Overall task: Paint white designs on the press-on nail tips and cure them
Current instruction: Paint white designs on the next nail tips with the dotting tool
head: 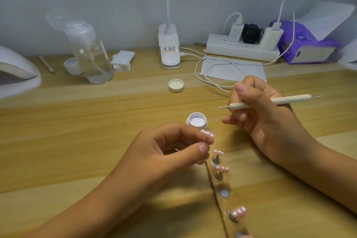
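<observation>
The right hand (264, 118) curls round a slim cream-coloured dotting tool with fine metal points at both ends (270, 101), thumb and fingers closed on its front part. The tool's long axis lies nearly level across the view, ball end aimed left. The left hand (173, 152) pinches a glossy pink press-on nail tip edged with white dots (207, 133) between thumb and forefinger, apparently by a thin stem beneath it. That tip lies below and left of the ball end, apart from it. The small round open pot of pale gel (197, 120) stands just beyond the left fingertips. The tool hand looks the one to close the gap. Other pink tips (222, 168) sit on metal studs along a clear plastic strip (217, 191) on the matt wood-grain tabletop (96, 121). A white domed curing lamp (15, 67) sits far left.
</observation>
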The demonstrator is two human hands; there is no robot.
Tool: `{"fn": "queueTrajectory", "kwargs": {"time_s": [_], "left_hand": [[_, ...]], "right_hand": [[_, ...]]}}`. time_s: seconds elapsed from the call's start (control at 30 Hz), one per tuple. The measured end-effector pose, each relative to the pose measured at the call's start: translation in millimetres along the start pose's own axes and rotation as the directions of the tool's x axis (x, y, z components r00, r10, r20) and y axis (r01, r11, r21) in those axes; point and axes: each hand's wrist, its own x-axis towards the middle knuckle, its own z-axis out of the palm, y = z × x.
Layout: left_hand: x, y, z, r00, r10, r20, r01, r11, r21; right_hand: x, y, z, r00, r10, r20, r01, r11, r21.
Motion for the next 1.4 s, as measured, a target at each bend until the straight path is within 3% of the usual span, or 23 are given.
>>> {"fn": "queueTrajectory", "kwargs": {"time_s": [0.13,0.57,1.4], "left_hand": [[6,-1,-3,1.0,-0.016,0.004,0.016,0.998,-0.068],[7,-2,-2,0.999,-0.029,-0.015,0.029,1.0,-0.007],[7,1,-1,1.0,-0.02,0.018,0.02,1.0,-0.001]], "right_hand": [[-1,-1,1,0.999,-0.019,0.046,0.018,1.0,0.018],[-11,-1,8,0.98,-0.033,0.194,0.022,0.998,0.054],[-11,0,8,0.968,-0.021,0.249,0.019,1.0,0.009]]}}
